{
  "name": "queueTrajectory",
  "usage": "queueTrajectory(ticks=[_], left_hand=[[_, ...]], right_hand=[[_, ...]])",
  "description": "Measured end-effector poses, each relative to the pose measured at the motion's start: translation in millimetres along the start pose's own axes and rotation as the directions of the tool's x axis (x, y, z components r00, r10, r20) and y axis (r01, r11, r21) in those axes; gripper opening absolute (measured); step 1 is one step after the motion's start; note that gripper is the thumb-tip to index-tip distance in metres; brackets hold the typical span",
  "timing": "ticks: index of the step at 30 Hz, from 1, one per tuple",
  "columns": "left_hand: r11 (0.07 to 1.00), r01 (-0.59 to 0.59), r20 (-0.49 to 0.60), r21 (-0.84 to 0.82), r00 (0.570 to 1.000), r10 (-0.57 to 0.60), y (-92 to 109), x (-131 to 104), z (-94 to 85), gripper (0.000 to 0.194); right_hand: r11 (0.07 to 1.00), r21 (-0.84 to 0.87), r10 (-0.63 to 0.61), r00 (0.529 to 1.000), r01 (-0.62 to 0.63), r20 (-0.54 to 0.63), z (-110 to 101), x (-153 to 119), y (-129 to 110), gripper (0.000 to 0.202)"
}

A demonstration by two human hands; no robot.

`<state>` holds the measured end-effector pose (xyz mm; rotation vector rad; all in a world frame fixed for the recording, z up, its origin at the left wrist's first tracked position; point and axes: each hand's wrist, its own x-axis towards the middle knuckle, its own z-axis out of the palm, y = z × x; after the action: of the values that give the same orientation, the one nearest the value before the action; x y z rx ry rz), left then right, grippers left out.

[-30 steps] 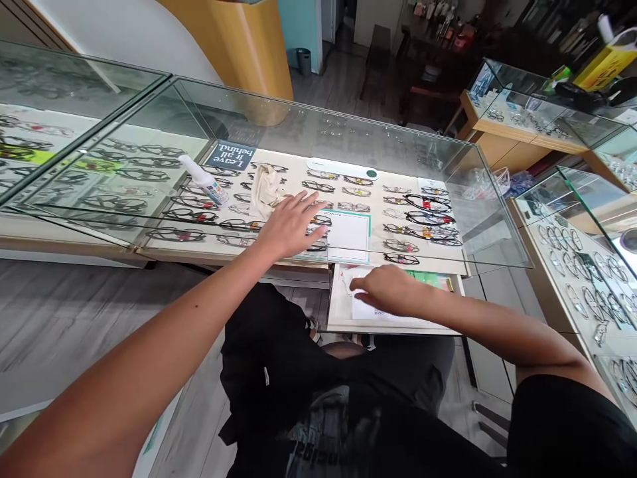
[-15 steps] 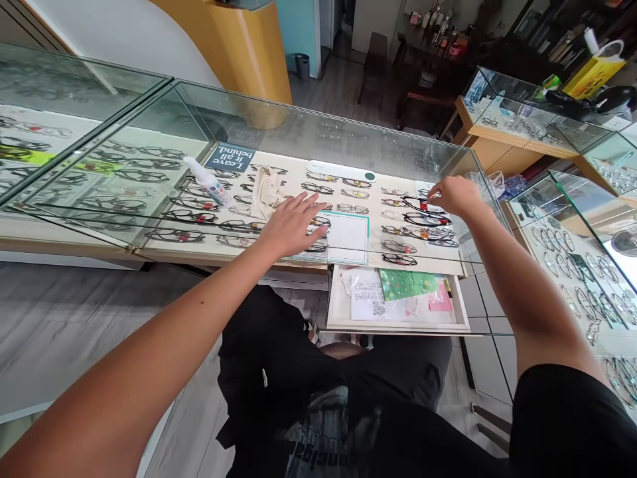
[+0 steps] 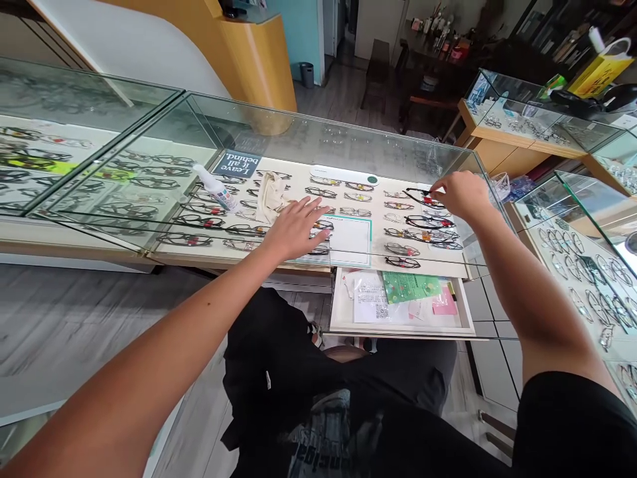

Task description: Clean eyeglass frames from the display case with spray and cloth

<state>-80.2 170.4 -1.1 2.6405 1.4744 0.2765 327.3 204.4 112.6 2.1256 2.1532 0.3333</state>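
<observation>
My left hand (image 3: pixel 298 228) lies with fingers spread on the glass top of the display case, next to a crumpled cream cloth (image 3: pixel 272 197). To the cloth's left stands a white spray bottle (image 3: pixel 215 188), tilted in my view. At the case's right end, my right hand (image 3: pixel 460 194) pinches dark-framed eyeglasses (image 3: pixel 417 195) with a red tag. Another pair of black eyeglasses (image 3: pixel 428 222) sits just below them, near several frames in rows. My fingers partly hide the held pair.
An open drawer (image 3: pixel 465 309) with papers and a green packet (image 3: pixel 411 287) juts out toward my lap. A teal-edged white sheet (image 3: pixel 351 240) lies by my left hand. More glass cases (image 3: pixel 572 219) stand to the right, and a dark blue sign (image 3: pixel 239 164) is at the back left.
My right hand has shifted the pinched eyeglasses slightly away from me, apart from the pair below. My left hand stays on the glass. The whole view has moved a little.
</observation>
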Motion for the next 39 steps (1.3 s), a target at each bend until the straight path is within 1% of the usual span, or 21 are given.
queueTrajectory(ticks=[2, 4, 6, 7, 8, 9, 10, 11, 13, 14, 15, 16, 17, 19, 21, 23, 26, 28, 31, 35, 39], left_hand=[[1.000, 0.002, -0.002, 0.003, 1.000, -0.002, 0.7, 0.0, -0.2, 0.072], [1.000, 0.005, -0.008, -0.001, 1.000, -0.005, 1.6, 0.0, -0.6, 0.071], [1.000, 0.008, -0.011, -0.006, 1.000, -0.008, 2.5, -0.1, -1.1, 0.071], [1.000, 0.009, -0.011, -0.007, 1.000, -0.009, 2.8, -0.1, -1.3, 0.071], [1.000, 0.010, -0.008, -0.007, 1.000, -0.011, 3.0, -0.2, -1.6, 0.071], [1.000, 0.013, -0.004, -0.007, 1.000, -0.013, 3.2, -0.2, -1.8, 0.071], [1.000, 0.016, 0.001, -0.007, 1.000, -0.016, 3.2, -0.2, -1.9, 0.071], [1.000, 0.017, 0.007, -0.007, 1.000, -0.017, 3.1, -0.1, -1.8, 0.071], [1.000, 0.018, 0.012, -0.006, 1.000, -0.018, 2.6, 0.0, -1.4, 0.071], [1.000, 0.017, 0.010, -0.006, 1.000, -0.017, 2.2, 0.1, -1.0, 0.072], [1.000, 0.015, 0.007, -0.005, 1.000, -0.015, 1.9, 0.1, -0.6, 0.072], [1.000, 0.012, 0.005, -0.004, 1.000, -0.012, 1.5, 0.0, -0.1, 0.072], [1.000, 0.010, 0.002, -0.002, 1.000, -0.010, 1.2, -0.1, 0.3, 0.072], [1.000, 0.008, -0.002, 0.002, 1.000, -0.008, 0.9, -0.3, 1.0, 0.072], [1.000, 0.005, -0.005, 0.007, 1.000, -0.005, 0.8, -0.6, 1.2, 0.072], [1.000, 0.007, -0.007, 0.007, 1.000, -0.007, 0.8, -0.9, 1.1, 0.072], [1.000, 0.010, -0.008, 0.005, 1.000, -0.010, 1.5, -1.5, 0.1, 0.072], [1.000, 0.011, -0.005, 0.003, 1.000, -0.011, 2.4, -1.9, -1.1, 0.071], [1.000, 0.018, 0.001, 0.004, 1.000, -0.018, 4.2, -2.5, -3.2, 0.071], [1.000, 0.022, 0.011, 0.004, 1.000, -0.022, 6.0, -3.3, -5.5, 0.070], [1.000, 0.022, 0.012, 0.000, 1.000, -0.022, 5.8, -4.3, -6.1, 0.070]], right_hand=[[0.997, 0.049, -0.052, 0.996, 0.056, -0.066, -25.1, -21.8, -10.4, 0.041], [0.987, 0.097, -0.119, 0.990, 0.126, -0.075, -52.5, -51.9, -27.9, 0.046], [0.976, 0.111, -0.188, 0.982, 0.187, -0.008, -74.2, -86.5, -51.3, 0.042], [0.967, 0.115, -0.235, 0.970, 0.228, 0.054, -80.3, -103.6, -64.2, 0.038], [0.952, 0.125, -0.293, 0.948, 0.278, 0.127, -82.2, -119.6, -77.2, 0.034], [0.932, 0.143, -0.357, 0.912, 0.333, 0.203, -79.5, -134.0, -89.7, 0.030], [0.908, 0.170, -0.416, 0.868, 0.382, 0.271, -72.3, -146.1, -101.3, 0.028], [0.872, 0.209, -0.488, 0.816, 0.442, 0.311, -60.7, -155.7, -111.6, 0.028], [0.826, 0.250, -0.563, 0.728, 0.505, 0.391, -27.8, -167.2, -127.7, 0.027], [0.818, 0.256, -0.574, 0.704, 0.516, 0.418, -8.3, -169.1, -133.6, 0.027], [0.823, 0.247, -0.565, 0.693, 0.512, 0.448, 11.8, -168.7, -138.3, 0.026], [0.835, 0.235, -0.545, 0.688, 0.497, 0.479, 31.4, -166.3, -141.9, 0.027], [0.852, 0.223, -0.517, 0.695, 0.474, 0.500, 49.8, -161.9, -144.6, 0.030], [0.880, 0.192, -0.468, 0.723, 0.434, 0.509, 81.1, -148.2, -148.1, 0.035], [0.905, 0.162, -0.420, 0.758, 0.394, 0.499, 104.0, -129.0, -150.6, 0.036], [0.925, 0.136, -0.374, 0.795, 0.353, 0.477, 120.4, -105.5, -153.5, 0.037], [0.954, 0.105, -0.298, 0.836, 0.282, 0.461, 139.1, -66.6, -160.6, 0.038], [0.963, 0.098, -0.268, 0.852, 0.251, 0.450, 149.9, -42.4, -167.1, 0.038], [0.969, 0.095, -0.245, 0.877, 0.227, 0.414, 163.6, -14.8, -178.0, 0.038], [0.969, 0.100, -0.245, 0.902, 0.224, 0.355, 176.5, 4.9, -191.7, 0.036], [0.963, 0.118, -0.269, 0.908, 0.243, 0.323, 185.6, 16.7, -202.1, 0.036]])
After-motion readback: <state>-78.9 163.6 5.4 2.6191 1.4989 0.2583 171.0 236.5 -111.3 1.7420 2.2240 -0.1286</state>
